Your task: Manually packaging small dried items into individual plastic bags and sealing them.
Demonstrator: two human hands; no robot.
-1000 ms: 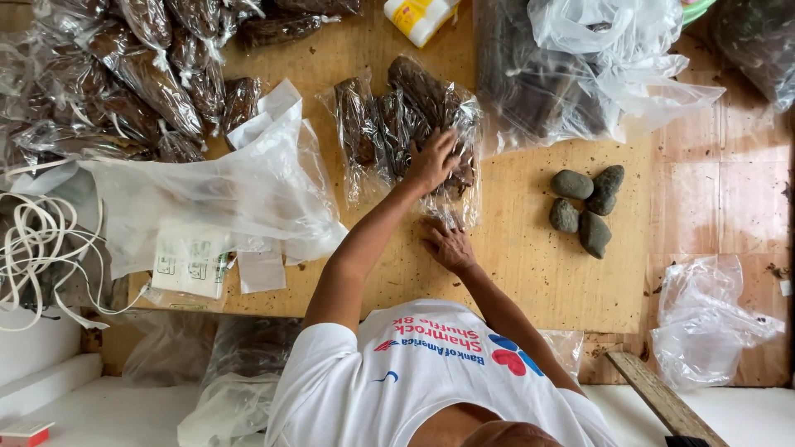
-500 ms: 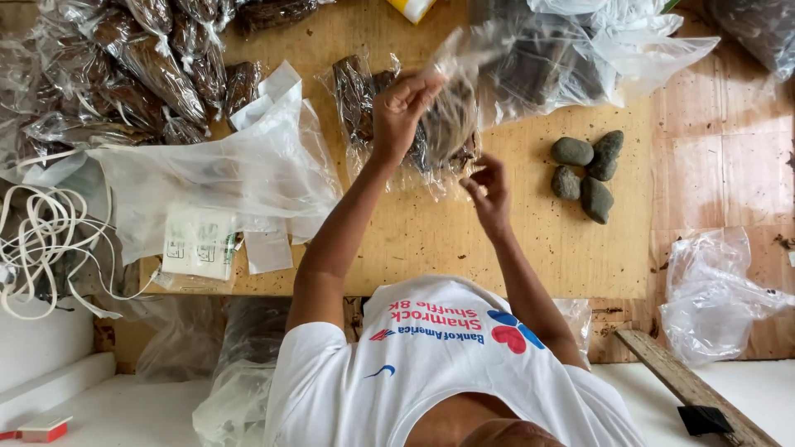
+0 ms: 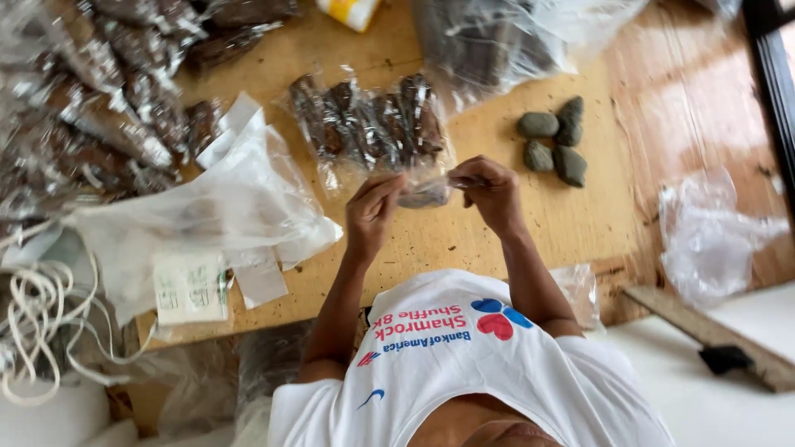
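Looking down from above, I have both hands raised just over the tabletop [image 3: 530,240], pinching a small clear plastic bag [image 3: 426,189] between them: the left hand [image 3: 374,211] is closed on its left end, the right hand [image 3: 490,186] on its right edge, fingers curled tight. Something dark sits inside the bag, but I cannot tell what it is through the glare. Just beyond the hands lies a row of clear packets with dark brown pieces [image 3: 368,124], touching or nearly touching the held bag. To the right, well apart, four grey-green stones [image 3: 553,142] sit in a cluster. On the left, a big crumpled plastic sheet [image 3: 207,215] covers part of the wood, with a paper label [image 3: 190,288] at its near edge and a coil of white cord [image 3: 37,319] at the far left. More filled packets [image 3: 99,99] are heaped at the far left corner. My worry: the film is thin and slick, so a pull from both sides could tear it or let it slip, spilling the contents onto the wood; the held bag could also drag the row of packets out of line.
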